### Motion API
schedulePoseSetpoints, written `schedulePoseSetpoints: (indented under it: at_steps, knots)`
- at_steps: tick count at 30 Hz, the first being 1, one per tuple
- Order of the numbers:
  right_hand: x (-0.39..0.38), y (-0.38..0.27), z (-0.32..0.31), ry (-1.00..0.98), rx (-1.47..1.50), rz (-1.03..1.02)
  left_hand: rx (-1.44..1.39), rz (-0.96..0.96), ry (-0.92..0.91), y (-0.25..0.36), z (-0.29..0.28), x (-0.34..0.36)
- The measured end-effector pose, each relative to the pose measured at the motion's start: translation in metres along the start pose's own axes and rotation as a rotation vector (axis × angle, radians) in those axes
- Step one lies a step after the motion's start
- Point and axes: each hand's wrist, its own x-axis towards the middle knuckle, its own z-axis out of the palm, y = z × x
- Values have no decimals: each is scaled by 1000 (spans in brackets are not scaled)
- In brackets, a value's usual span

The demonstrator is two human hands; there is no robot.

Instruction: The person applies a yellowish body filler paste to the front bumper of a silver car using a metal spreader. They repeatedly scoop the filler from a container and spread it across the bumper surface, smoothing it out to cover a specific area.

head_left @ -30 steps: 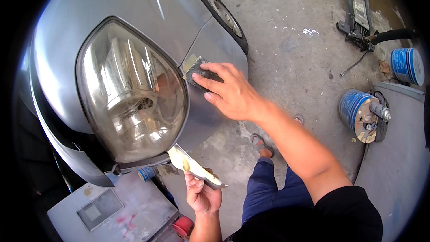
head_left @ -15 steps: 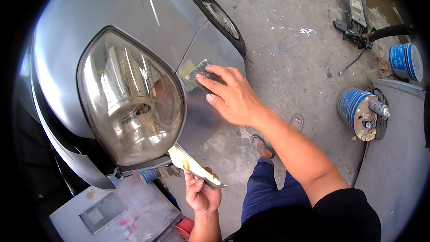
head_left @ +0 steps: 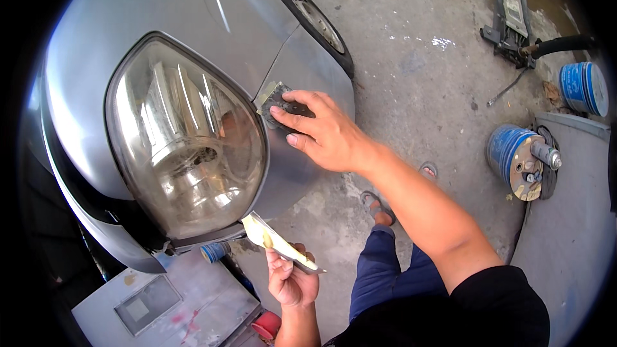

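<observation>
My right hand [head_left: 334,132] is closed on a dark, flat putty spreader [head_left: 275,108]. The blade rests on the silver car's fender [head_left: 289,167], just beside the headlight [head_left: 186,144]. A little yellowish putty [head_left: 272,86] shows at the blade's upper edge; the spreader covers the rest of the patch. Below the headlight's lower corner, my left hand [head_left: 292,283] grips a putty knife, its flat blade loaded with pale yellow putty [head_left: 262,232]. Fingers and putty partly hide that tool.
The car's front wheel [head_left: 315,19] is beyond the fender. On the concrete floor at right are a floor jack [head_left: 511,16], a blue bucket [head_left: 581,88] and another blue bucket [head_left: 504,154] with a spray can on top. A grey panel [head_left: 212,289] lies at lower left.
My right hand has slid the spreader slightly left toward the headlight, over the yellowish patch, covering most of it. The left hand and its putty stay almost in place.
</observation>
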Motion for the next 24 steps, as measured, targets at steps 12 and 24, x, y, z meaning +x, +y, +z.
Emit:
schedulePoseSetpoints:
  at_steps: [12, 24]
  knots:
    - [-36, -30, -8, -28, 53, 243, -39, -12, -70, 2, -5, 0]
    - [29, 5, -21, -279, 47, 397, -37, -26, -70, 4, -12, -4]
